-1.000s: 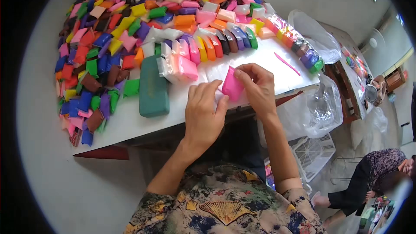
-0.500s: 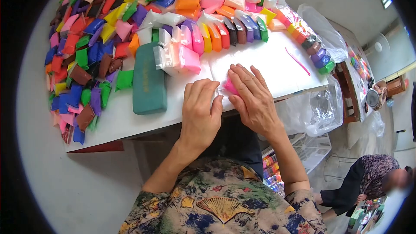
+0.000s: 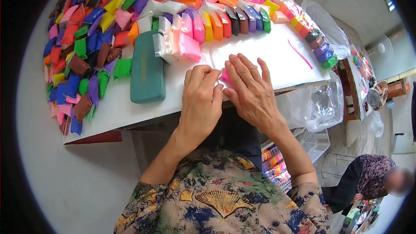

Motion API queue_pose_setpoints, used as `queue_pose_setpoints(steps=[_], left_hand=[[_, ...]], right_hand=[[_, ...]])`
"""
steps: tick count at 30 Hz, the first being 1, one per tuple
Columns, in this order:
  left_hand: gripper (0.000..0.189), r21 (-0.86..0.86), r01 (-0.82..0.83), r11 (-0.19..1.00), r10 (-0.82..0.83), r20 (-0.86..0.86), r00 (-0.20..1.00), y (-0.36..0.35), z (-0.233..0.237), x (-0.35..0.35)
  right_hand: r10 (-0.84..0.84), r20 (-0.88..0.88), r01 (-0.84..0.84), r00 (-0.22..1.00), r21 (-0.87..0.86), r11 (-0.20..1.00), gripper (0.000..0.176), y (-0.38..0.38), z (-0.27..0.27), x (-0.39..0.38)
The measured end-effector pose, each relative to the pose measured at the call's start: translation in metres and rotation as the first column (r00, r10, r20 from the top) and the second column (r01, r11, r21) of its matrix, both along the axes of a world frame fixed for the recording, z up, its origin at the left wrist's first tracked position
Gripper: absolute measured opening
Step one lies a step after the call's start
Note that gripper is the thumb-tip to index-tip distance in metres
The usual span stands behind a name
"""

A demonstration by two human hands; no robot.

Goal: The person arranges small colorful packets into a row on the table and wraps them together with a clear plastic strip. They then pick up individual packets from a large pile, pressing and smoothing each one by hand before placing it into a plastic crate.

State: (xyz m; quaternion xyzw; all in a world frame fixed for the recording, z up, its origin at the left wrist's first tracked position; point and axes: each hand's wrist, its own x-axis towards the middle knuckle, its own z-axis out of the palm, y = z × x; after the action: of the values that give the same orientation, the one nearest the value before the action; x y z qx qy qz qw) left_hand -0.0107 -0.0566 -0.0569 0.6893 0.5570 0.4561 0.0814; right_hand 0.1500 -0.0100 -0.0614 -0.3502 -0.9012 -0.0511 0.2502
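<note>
A small bright pink lump (image 3: 225,77), soft-looking like modelling clay, lies on the white table top near its front edge. My right hand (image 3: 248,82) rests flat over it with fingers stretched out, covering most of it. Just to the left, my left hand (image 3: 200,95) is closed, its fingers curled and the thumb beside them; whatever it may hold is hidden. A thin pink strip (image 3: 300,54) lies further right on the white surface. Left of my hands stand pink and pale packets (image 3: 189,47) beside a dark green case (image 3: 147,69).
A large heap of coloured packets (image 3: 93,30) covers the table's left and back. A curved row of packets (image 3: 227,25) stands ahead, and another packet row (image 3: 318,45) edges the right. Clear plastic (image 3: 310,104) hangs off the table. Another person (image 3: 368,177) is at lower right.
The view has tilted slightly, so the table sits higher in the picture. My right hand has shifted a little over the pink lump, its fingers still extended. My left hand stays curled.
</note>
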Motion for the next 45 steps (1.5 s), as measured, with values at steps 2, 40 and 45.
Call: queue_pose_setpoints(steps=[2,40,45], left_hand=[[0.023,0.009,-0.006,1.000,0.006,-0.008,1.000,0.002,0.004,0.000],[0.011,0.130,0.049,0.990,-0.012,-0.270,0.963,0.003,-0.001,0.004],[0.015,0.195,0.050,0.979,0.006,-0.277,0.961,0.005,-0.008,0.004]], right_hand=[[-0.006,-0.009,0.006,1.000,-0.022,1.000,0.054,0.000,0.000,0.000],[-0.008,-0.463,0.030,0.887,0.042,0.999,0.016,-0.007,-0.012,0.009],[-0.057,-0.463,0.111,0.884,0.091,0.990,0.017,-0.011,-0.010,0.003]])
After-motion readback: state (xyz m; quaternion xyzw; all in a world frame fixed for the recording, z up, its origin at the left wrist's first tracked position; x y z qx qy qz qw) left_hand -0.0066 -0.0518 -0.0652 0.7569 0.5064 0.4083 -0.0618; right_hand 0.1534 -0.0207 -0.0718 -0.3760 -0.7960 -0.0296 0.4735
